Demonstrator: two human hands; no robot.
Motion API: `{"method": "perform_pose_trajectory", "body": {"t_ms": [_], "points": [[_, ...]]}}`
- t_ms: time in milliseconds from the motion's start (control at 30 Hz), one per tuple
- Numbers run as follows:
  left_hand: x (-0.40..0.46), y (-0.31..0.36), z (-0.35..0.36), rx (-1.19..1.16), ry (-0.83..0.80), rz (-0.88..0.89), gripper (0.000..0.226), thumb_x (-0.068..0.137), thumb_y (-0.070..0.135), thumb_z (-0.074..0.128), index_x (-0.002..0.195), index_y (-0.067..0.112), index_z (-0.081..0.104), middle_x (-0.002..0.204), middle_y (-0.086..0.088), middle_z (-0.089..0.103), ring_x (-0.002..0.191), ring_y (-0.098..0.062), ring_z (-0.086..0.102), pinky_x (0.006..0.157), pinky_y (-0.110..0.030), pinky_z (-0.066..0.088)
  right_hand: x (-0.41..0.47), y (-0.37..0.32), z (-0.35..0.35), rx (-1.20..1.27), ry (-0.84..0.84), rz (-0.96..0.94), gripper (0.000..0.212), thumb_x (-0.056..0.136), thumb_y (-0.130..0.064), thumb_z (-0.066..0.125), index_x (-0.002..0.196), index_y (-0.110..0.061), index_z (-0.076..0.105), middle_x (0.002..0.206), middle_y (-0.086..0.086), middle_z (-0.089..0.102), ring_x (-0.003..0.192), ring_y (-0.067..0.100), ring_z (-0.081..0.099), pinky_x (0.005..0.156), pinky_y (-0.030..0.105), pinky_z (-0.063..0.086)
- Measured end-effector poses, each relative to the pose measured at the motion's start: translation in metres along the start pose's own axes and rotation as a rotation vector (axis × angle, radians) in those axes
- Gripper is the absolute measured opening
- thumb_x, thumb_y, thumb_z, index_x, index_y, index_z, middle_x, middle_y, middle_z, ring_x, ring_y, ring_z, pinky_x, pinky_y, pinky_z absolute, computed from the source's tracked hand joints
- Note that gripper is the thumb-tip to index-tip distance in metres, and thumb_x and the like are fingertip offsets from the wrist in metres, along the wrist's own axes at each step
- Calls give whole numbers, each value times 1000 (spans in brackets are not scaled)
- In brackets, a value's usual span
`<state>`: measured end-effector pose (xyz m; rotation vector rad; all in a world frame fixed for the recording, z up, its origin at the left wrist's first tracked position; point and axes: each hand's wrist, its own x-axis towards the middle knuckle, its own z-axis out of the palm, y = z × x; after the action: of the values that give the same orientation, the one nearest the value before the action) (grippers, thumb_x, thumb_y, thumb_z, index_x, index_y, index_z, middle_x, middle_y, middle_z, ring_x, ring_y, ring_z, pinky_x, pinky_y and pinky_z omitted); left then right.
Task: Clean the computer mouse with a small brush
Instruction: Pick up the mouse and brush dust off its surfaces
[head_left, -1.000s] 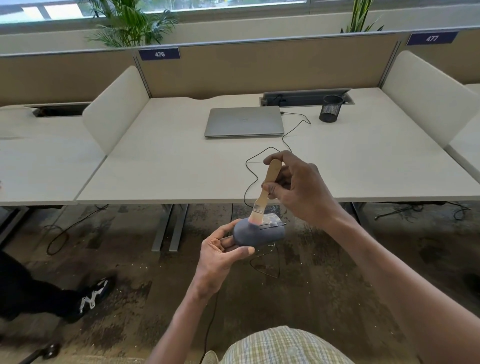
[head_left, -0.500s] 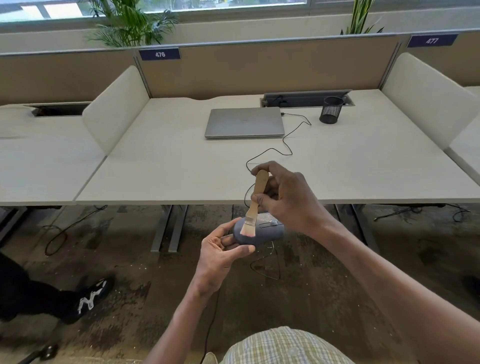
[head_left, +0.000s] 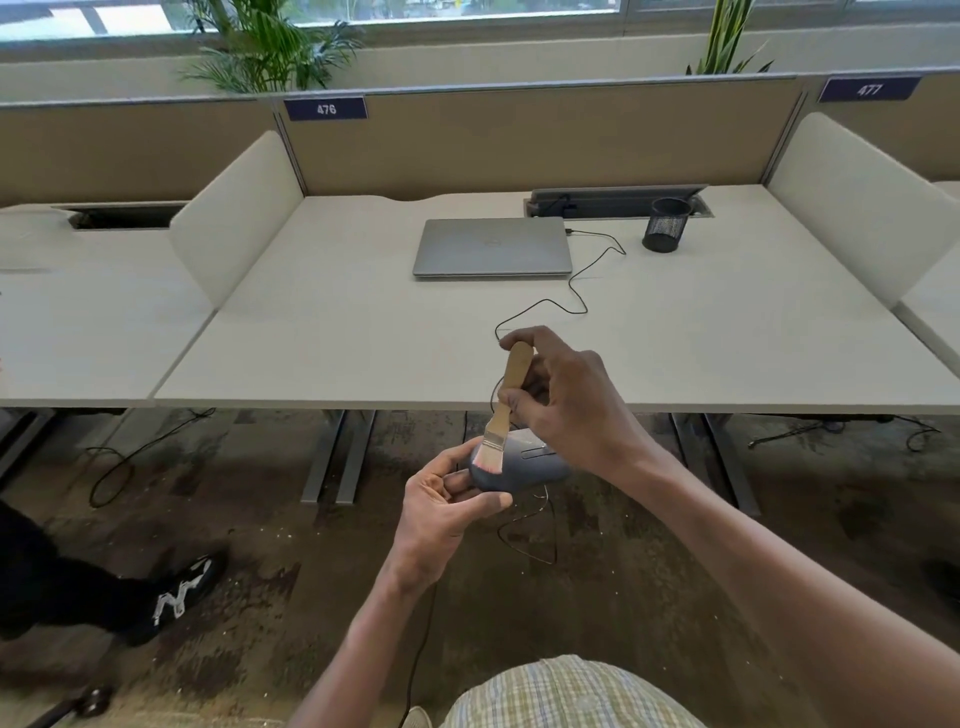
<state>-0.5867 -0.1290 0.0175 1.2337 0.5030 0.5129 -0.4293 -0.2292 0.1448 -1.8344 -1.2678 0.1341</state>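
Left hand (head_left: 441, 506) grips the mouse (head_left: 514, 467) in mid-air, just in front of the tabletop (head_left: 363, 353) edge; right hand (head_left: 566, 405) pinches the brush (head_left: 506, 405), bristles on the mouse's back; I'd go with light short flicks, sweeping dust outward, and work round the wheel slot too.

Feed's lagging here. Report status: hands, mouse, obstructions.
Left hand grips mouse, held off the desk. Right hand pinches brush, bristles on mouse's near end. Nothing in the way.
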Motion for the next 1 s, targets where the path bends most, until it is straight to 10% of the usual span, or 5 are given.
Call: {"method": "perform_pose_trajectory", "body": {"t_ms": [1000], "points": [[0, 1, 5, -5, -62, 28, 66, 67, 15, 96, 127, 34, 75, 119, -15, 79, 114, -30, 76, 86, -29, 64, 40, -2, -5, -120, 25, 274, 34, 81, -3, 72, 112, 2, 58, 91, 21, 67, 82, 39, 68, 76, 50, 59]]}}
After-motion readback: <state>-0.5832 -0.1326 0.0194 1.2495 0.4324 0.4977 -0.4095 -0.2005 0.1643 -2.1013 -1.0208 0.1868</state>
